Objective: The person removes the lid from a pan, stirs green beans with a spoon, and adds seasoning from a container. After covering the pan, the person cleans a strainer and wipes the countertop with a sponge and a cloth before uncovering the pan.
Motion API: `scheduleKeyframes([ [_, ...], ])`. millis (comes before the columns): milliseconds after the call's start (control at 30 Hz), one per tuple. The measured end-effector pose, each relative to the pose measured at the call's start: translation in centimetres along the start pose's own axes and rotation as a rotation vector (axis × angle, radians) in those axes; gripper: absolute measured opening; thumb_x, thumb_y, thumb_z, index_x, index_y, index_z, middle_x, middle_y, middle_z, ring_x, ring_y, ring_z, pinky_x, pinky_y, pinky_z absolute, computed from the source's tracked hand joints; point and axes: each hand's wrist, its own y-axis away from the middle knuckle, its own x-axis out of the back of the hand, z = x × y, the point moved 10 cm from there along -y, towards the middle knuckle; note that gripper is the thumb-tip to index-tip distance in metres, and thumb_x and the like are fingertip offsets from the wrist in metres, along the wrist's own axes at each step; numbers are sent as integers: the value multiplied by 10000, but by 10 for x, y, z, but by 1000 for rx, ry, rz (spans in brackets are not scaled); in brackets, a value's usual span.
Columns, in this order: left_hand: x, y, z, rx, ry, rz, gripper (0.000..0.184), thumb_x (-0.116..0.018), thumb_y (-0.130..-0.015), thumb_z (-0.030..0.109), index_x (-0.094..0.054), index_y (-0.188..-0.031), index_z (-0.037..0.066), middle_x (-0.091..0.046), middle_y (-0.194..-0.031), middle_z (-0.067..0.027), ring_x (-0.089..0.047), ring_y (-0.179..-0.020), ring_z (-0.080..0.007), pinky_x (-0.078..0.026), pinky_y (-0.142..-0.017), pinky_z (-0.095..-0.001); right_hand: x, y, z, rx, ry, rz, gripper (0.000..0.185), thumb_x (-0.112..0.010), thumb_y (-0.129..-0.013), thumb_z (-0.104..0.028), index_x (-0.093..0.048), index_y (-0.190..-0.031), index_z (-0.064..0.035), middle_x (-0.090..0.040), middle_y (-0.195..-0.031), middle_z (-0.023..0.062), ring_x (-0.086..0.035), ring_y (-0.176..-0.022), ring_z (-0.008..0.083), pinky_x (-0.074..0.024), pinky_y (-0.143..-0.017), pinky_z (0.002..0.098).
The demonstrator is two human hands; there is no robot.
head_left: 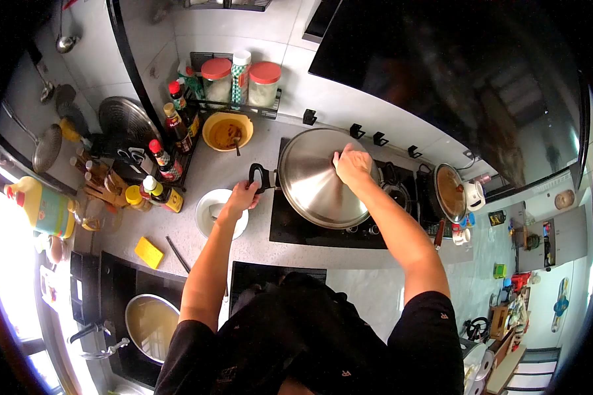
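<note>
A wide steel lid [310, 187] covers a pan on the black gas hob [290, 230]. My right hand [353, 164] is closed around the top of the lid, where its knob is hidden under my fingers. On the left, my left hand [244, 196] is closed on the pan's black loop handle [258, 176]. Just below that hand stands a white bowl [205, 214] with a spoon in it, partly behind my forearm. Behind it is a yellow bowl [212, 135] holding brown sauce and a spoon.
Sauce bottles [165, 161] and red-lidded jars [264, 84] line the back left. A second lidded pan [449, 192] stands right of the hob. A yellow sponge [149, 252] lies near the sink, which holds a pot of cloudy water [150, 322]. The range hood [454, 85] hangs above.
</note>
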Motion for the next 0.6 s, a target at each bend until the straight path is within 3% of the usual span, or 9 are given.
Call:
scheduleKeyframes([
  [100, 0, 2, 3, -33, 78, 26, 294, -585, -993, 256, -575, -889, -20, -554, -674, -51, -484, -496, -112, -370, -416, -276, -3, -8, -4, 4, 43, -79, 653, -396, -1001, -568, -701, -1169, -15, -728, -1126, 178, -703, -1048, 280, -528, -893, 387],
  [133, 0, 3, 5, -37, 55, 18, 295, -581, -997, 257, -575, -898, -21, -557, -681, -54, -485, -498, -113, -370, -416, -275, -3, -7, -1, -19, 22, -153, 737, -373, -985, -644, -745, -1126, -23, -716, -1194, 154, -662, -1150, 279, -491, -958, 396],
  [233, 2, 2, 6, -35, 27, 15, 297, -572, -1008, 260, -575, -923, -25, -564, -700, -62, -489, -504, -114, -369, -415, -273, 21, 4, -4, 29, 75, -120, 794, -365, -967, -702, -745, -1130, -25, -709, -1202, 162, -659, -1144, 292, -478, -962, 412],
  [267, 3, 1, 4, -22, 42, 29, 298, -571, -1011, 260, -576, -932, -27, -566, -706, -64, -490, -505, -115, -369, -415, -273, 27, 9, -6, 68, 72, -146, 802, -401, -955, -711, -680, -1230, -11, -710, -1162, 182, -659, -1130, 305, -477, -947, 421],
  [367, 2, 5, 4, -19, 70, 47, 300, -574, -1012, 261, -579, -945, -31, -567, -711, -67, -494, -507, -118, -370, -413, -273, 23, 13, -7, 235, 4, -4, 743, -480, -951, -657, -562, -1335, -27, -709, -1049, 220, -679, -1019, 358, -496, -878, 487],
  [400, 1, 6, 5, -26, 76, 49, 300, -576, -1011, 261, -580, -948, -33, -567, -710, -67, -495, -507, -119, -370, -412, -273, 30, 25, -15, 383, 53, 95, 644, -500, -979, -576, -450, -1381, -75, -677, -1057, 230, -678, -983, 378, -499, -849, 496],
  [500, 1, 7, 7, -25, 81, 41, 299, -573, -1010, 257, -585, -953, -37, -566, -711, -67, -500, -509, -120, -371, -410, -274, 22, 29, -9, 380, 19, 44, 560, -493, -1006, -496, -466, -1368, -70, -651, -1175, 255, -675, -1020, 386, -487, -909, 495],
  [600, 2, 6, 7, -18, 38, 34, 303, -575, -1008, 263, -592, -950, -33, -571, -715, -64, -506, -515, -120, -383, -416, -271, 13, 29, -9, 421, 117, 102, 523, -470, -1025, -461, -470, -1348, -49, -663, -1146, 254, -683, -985, 380, -502, -876, 475],
])
